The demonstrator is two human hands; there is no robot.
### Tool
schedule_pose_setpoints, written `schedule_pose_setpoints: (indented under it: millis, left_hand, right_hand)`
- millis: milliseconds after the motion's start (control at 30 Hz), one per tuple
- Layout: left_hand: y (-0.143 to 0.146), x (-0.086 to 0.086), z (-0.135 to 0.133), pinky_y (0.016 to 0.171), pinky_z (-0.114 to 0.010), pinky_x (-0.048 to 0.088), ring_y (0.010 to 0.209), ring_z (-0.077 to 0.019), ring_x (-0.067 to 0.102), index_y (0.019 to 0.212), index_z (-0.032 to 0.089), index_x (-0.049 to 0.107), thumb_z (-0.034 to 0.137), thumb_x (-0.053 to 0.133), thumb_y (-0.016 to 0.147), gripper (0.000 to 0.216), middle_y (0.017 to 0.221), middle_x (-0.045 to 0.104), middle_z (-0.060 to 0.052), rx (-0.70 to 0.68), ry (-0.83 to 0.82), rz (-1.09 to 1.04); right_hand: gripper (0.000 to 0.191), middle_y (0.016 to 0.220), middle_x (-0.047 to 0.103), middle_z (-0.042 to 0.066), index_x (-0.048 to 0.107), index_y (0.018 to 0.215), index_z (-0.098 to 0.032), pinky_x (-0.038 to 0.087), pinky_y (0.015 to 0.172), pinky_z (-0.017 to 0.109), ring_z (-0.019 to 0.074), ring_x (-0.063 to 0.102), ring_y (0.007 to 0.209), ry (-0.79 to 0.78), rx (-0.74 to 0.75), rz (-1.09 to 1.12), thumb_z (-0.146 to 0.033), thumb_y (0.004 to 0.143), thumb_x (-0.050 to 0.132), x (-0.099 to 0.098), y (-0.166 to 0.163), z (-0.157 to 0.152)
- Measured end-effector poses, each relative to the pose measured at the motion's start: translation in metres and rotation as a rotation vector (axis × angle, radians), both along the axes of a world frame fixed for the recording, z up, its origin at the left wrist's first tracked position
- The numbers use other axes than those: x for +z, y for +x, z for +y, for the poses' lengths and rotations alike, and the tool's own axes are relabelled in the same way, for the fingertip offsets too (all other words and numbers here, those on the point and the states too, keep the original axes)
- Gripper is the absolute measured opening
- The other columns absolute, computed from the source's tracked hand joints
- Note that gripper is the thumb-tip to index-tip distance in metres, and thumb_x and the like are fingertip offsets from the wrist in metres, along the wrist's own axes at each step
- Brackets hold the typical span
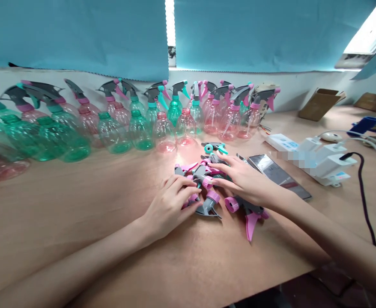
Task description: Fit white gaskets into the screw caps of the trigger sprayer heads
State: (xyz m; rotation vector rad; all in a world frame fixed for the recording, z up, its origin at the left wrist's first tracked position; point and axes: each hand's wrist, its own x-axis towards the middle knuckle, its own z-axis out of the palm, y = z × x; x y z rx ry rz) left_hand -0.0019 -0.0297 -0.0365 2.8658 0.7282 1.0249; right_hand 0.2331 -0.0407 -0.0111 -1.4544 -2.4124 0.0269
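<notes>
A loose pile of trigger spray heads, grey with pink or teal collars and triggers, lies mid-table under both hands. My left hand is at the pile's left side, its fingers curled around a pink and grey spray head partly hidden by them. Fingers apart, my right hand lies over the pile's right side, with fingertips touching a pink collar. Close to my left thumb is a grey spray head with a pink collar. Another spray head with a pink trigger lies below my right hand.
Clear green and pink bottles stand along the wall, several with spray heads on. A phone lies right of the pile. Beyond it are a white power strip with chargers and a black cable. An open cardboard box stands behind.
</notes>
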Motion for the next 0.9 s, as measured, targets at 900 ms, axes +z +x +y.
schedule_pose_setpoints:
  millis: [900]
  left_hand:
    - [-0.009,0.020,-0.030,0.069,-0.038,0.033,0.077,-0.0237,0.052,0.074,0.017,0.064,0.053,0.057,0.082,0.037,0.076,0.062,-0.006,0.233,-0.078,0.238]
  right_hand:
    - [0.016,0.108,0.065,0.012,0.068,0.088,-0.019,0.041,0.096,0.047,0.0245,0.059,0.103,0.205,0.085,-0.006,-0.027,0.089,0.055,0.000,-0.030,-0.016]
